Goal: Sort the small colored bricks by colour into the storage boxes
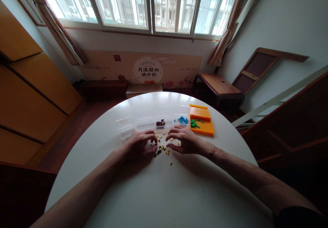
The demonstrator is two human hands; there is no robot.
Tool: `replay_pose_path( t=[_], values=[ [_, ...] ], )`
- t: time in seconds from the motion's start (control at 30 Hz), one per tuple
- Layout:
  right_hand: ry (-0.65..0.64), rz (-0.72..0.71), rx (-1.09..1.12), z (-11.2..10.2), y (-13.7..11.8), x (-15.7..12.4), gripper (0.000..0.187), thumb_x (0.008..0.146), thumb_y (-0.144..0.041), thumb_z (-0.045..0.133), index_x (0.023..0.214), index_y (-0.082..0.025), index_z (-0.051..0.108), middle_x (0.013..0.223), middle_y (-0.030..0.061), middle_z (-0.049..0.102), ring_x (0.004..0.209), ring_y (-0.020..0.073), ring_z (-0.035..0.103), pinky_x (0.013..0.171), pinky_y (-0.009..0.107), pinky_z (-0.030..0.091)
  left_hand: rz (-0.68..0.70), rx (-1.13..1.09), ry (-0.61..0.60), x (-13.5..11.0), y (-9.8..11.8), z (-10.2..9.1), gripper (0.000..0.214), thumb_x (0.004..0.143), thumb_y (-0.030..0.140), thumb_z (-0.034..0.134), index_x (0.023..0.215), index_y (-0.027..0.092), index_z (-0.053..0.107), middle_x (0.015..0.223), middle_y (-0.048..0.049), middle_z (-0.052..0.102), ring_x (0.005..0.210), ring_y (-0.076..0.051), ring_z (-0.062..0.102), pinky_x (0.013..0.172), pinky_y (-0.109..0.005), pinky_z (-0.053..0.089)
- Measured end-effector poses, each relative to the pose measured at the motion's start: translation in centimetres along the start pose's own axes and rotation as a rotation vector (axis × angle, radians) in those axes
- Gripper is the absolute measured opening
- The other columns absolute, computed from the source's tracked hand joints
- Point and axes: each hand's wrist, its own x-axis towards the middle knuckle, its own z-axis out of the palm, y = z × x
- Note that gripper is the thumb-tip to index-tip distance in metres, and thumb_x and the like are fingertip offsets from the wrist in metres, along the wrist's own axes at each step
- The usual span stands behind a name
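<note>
Small toy building bricks [162, 147], pale yellow and dark brown, lie loose on the white table between my hands. My left hand [140, 144] is curled at their left side, its thumb and index fingertips close together around what looks like a small dark brick. On the right, my right hand [187, 141] is held over the pile's edge with its thumb and fingers apart and nothing visible in them. Beyond the hands, dark brown bricks [160, 123] and blue bricks [182, 120] sit in separate clear compartments. Green bricks [195, 123] lie in an orange tray [205, 129].
A row of clear plastic compartments [146, 124] with raised lids runs across the far part of the round white table [164, 194]. One yellowish brick [171, 163] lies apart, nearer to me. Behind the table stand a wooden stool [217, 84] and a windowed wall.
</note>
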Motion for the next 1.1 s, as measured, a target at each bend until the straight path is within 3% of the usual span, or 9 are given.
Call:
replay_pose_path(
  t=[0.17, 0.4, 0.7, 0.93, 1.1],
  values=[
    [-0.058, 0.004, -0.010, 0.4, -0.1, 0.4, 0.009, 0.095, -0.023, 0.076, 0.101, -0.028, 0.075, 0.105, 0.0020, 0.079, 0.093, 0.0210, 0.068, 0.096, 0.038, 0.050, -0.012, 0.093, -0.002, -0.5, -0.3, -0.3, 0.006, 0.091, 0.024, 0.072, 0.096, 0.023, 0.075, 0.093, -0.0002, 0.074, 0.068, -0.011, 0.062, 0.064, -0.022, 0.047],
    [-0.021, 0.023, -0.006, 0.9, 0.0, 0.3, 0.004, 0.099, -0.023, 0.074, 0.098, -0.027, 0.074, 0.101, 0.0016, 0.079, 0.092, 0.0204, 0.069, 0.094, 0.036, 0.050, 0.010, 0.095, 0.018, -0.4, -0.2, -0.2, 0.006, 0.093, 0.026, 0.072, 0.095, 0.024, 0.078, 0.093, -0.0002, 0.075, 0.068, -0.011, 0.064, 0.066, -0.022, 0.049],
    [0.251, 0.181, -0.059, 0.8, 2.2, 2.6, 0.006, 0.100, -0.019, 0.074, 0.098, -0.025, 0.073, 0.096, 0.0019, 0.081, 0.091, 0.0224, 0.068, 0.093, 0.038, 0.050, 0.005, 0.104, 0.041, -0.3, -0.2, 0.1, 0.007, 0.094, 0.023, 0.070, 0.092, 0.024, 0.077, 0.095, 0.0005, 0.077, 0.068, -0.010, 0.066, 0.065, -0.022, 0.049],
    [0.304, 0.283, -0.129, 1.8, 3.5, 4.0, 0.008, 0.098, -0.020, 0.077, 0.103, -0.026, 0.076, 0.098, 0.0035, 0.080, 0.095, 0.0250, 0.068, 0.092, 0.041, 0.051, -0.003, 0.080, 0.048, -0.6, -0.8, 0.3, 0.007, 0.095, 0.024, 0.073, 0.094, 0.026, 0.080, 0.096, 0.0011, 0.077, 0.068, -0.009, 0.065, 0.068, -0.021, 0.050],
    [0.338, 0.225, -0.099, 1.6, 2.8, 3.6, 0.012, 0.098, -0.015, 0.071, 0.105, -0.025, 0.073, 0.106, 0.0036, 0.080, 0.098, 0.0247, 0.068, 0.095, 0.042, 0.052, -0.027, -0.004, 0.092, -0.4, -0.9, 0.3, 0.008, 0.097, 0.024, 0.074, 0.092, 0.023, 0.081, 0.090, -0.0009, 0.075, 0.064, -0.008, 0.059, 0.060, -0.019, 0.046]
  ],
)
